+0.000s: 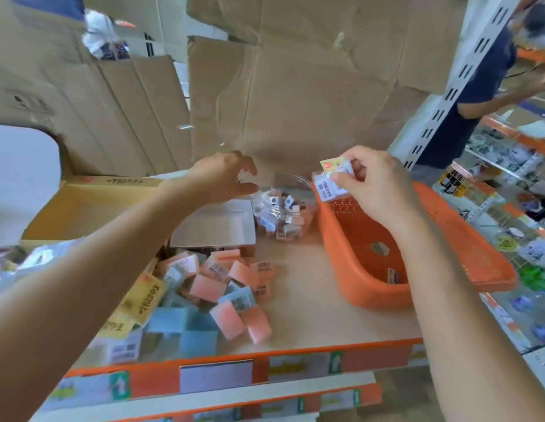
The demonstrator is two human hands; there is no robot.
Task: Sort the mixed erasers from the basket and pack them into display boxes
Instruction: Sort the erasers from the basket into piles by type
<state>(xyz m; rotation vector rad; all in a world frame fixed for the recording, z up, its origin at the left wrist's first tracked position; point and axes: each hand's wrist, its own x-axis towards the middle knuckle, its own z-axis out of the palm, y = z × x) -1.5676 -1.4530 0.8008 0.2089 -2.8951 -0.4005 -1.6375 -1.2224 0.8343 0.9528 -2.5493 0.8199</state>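
The right hand (377, 190) is pinching a stack of wrapped erasers (332, 179), thumb on the near side and fingers curled round the back. The top one is yellow, the ones under it white with printed labels. It holds them in the air over the far end of the orange basket (353, 269), which sits on the right of the shelf (301, 300). Down in the basket lie two loose erasers (379, 248), one mid-floor and one nearer the front wall. The left hand (225, 175) hangs well apart from the right, fingers bent toward the thumb above the clear tub (280, 216). Whether anything is caught between those fingertips I cannot tell, as it is too blurred. The tub is full of small wrapped erasers and stands just beside the basket's far left corner. Just beside the tub on its left is an open white box (219, 226), and left of that a wide brown box (82, 211). Nearer the shelf's front edge sprawls a pile of pink and blue erasers (222, 287), with yellow printed boxes (143, 300) against its left side. Creased cardboard sheets (295, 86) stand behind everything, and a person in a dark blue top (478, 92) stands at the far right
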